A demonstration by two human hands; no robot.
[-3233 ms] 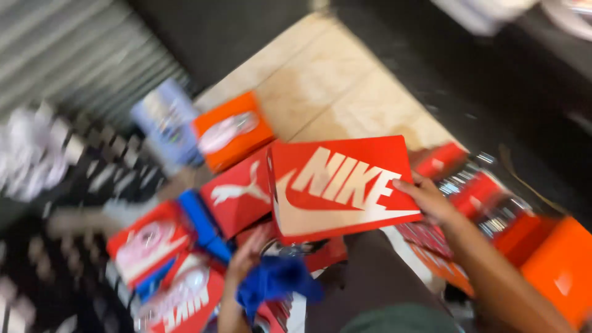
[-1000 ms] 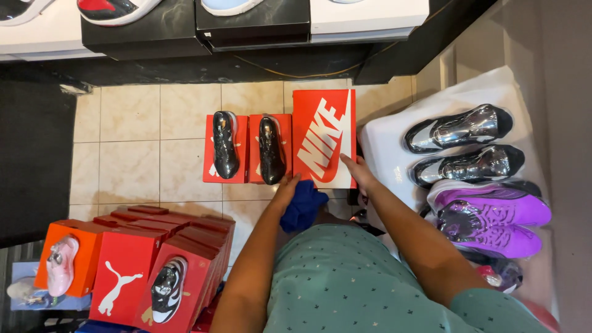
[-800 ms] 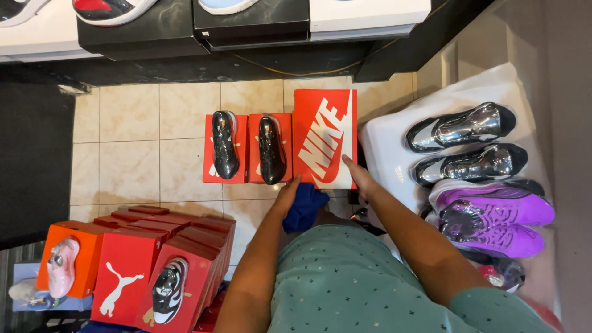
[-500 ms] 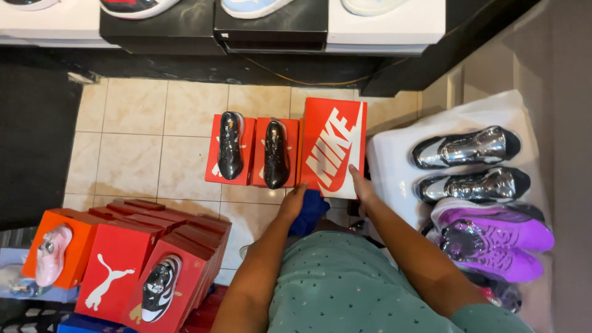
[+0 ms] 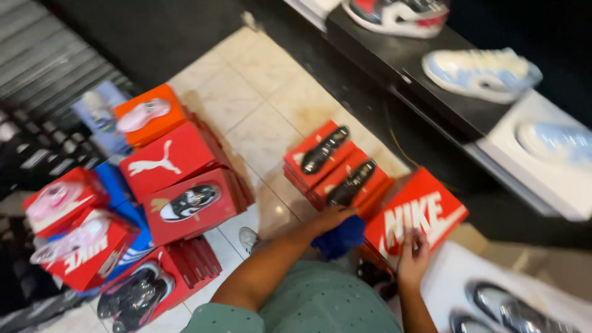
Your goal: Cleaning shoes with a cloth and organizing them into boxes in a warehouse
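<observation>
- View swung since half a second ago: the stacks of boxes (image 5: pixel 179 179) that sat low left took up the whole left side, and the shelf with shoes (image 5: pixel 481 71) ran diagonally at top right. Frame was blurred.
- Right hand (image 5: pixel 413 259) lay flat on the red lid (image 5: pixel 416 219), fingers spread, not clamped; earlier it held that lid's near edge while the lid stood more upright. Lid now lay tilted, lower, just right of the two black shoes.
- Left hand (image 5: pixel 333 217) reached forward, grip closed around a blue cloth (image 5: pixel 340 237) bunched under the palm, same cloth as before.
- Just beyond the left grip: two black shoes (image 5: pixel 338 165), each on its own red box, side by side, unmoved on the floor tiles (image 5: pixel 259 111).
- Right of the right grip: silver shoes (image 5: pixel 512 311) on white paper, partly cut off.
- Judgement: the lid had been lowered and the cloth hand had come close to the black shoes; wiping looked in hand.
</observation>
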